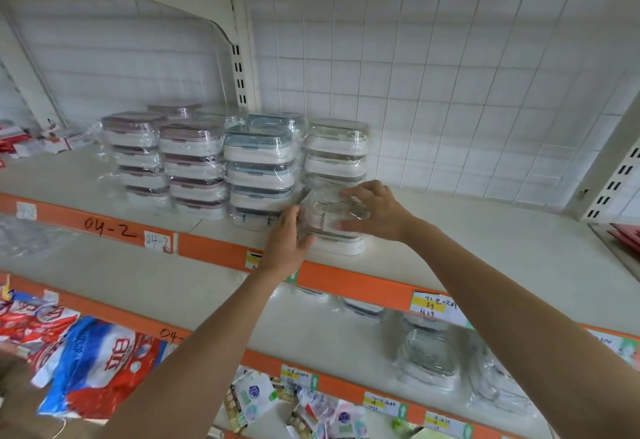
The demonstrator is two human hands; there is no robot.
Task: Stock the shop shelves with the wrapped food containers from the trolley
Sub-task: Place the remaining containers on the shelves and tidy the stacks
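Wrapped food containers [332, 220] are being held in a short stack at the front of the upper shelf [485, 248], just right of the blue-lidded stack [261, 175] and in front of the clear-lidded stack [336, 151]. The held stack is being gripped from both sides. The left hand [287, 241] is being pressed against its left face with the fingers curled loosely round the wrapping, and the right hand [374, 211] is being laid over its top and right side, fingers spread moderately and bent down onto the film, thumb low against the near face. The bottom container of the stack is being rested on the shelf surface.

How many containers are being held cannot be told, since the glossy film is blurring their edges. The fingertips of the left hand are being partly hidden behind the wrapping. Two stacks of pink-lidded containers [194, 168] are being kept further left, with more behind them that are hard to make out. On the shelf below, more wrapped containers [429, 359] are being seen only dimly, and the handwritten price tags [434, 305] are being left unreadable.

The shelving is being formed of pale boards with orange front rails [207, 248], one marked "04-2" by hand. A white wire grid is being used as the back panel [450, 92], with a slotted upright [240, 71] beside it. Bagged goods in red, white and blue [97, 366] are being cut off at the lower left edge.
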